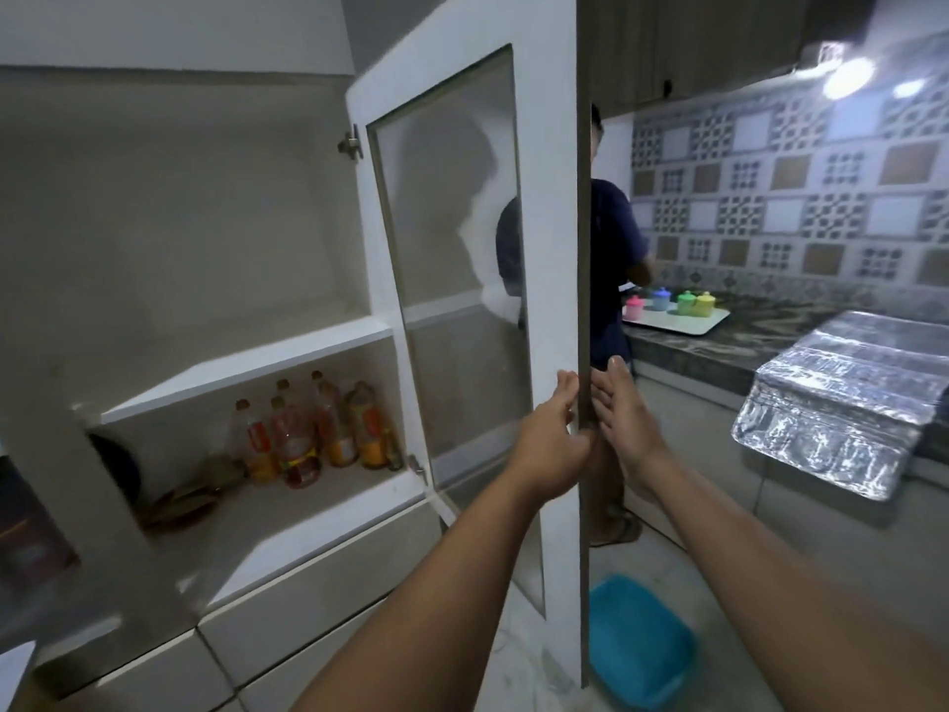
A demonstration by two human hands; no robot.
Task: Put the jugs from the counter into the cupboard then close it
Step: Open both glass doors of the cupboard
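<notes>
Both hands were on the free edge of the tall white cupboard door with the frosted glass panel (462, 259), which stood wide open. The left hand (552, 444) was curled around that edge from the inner side, gripping it, while the right hand (624, 423) sat flat and open-palmed against the outer side, fingers straight, not clutching anything. Behind the door the white cupboard (205, 249) had a bare upper shelf (246, 367), and the lower compartment held a bunch of clear plastic bottles with orange labels (313, 434) standing together near the hinge side (some brownish stuff lay to their left, too blurry to make out). The small pastel jugs with lids (672, 302), pink, blue, green and yellow, were on a white rectangular tray (714, 323) on the dark speckled counter (770, 331) well off to the right, nowhere near the cupboard. Another person in a dark blue shirt (611, 249) stood by that tray, partly hidden by the door. Closer in, a foil-wrapped rectangular thing (842, 398) hung over the counter's edge, and a light blue plastic basin (642, 639) sat on the floor just past the door's bottom corner.
</notes>
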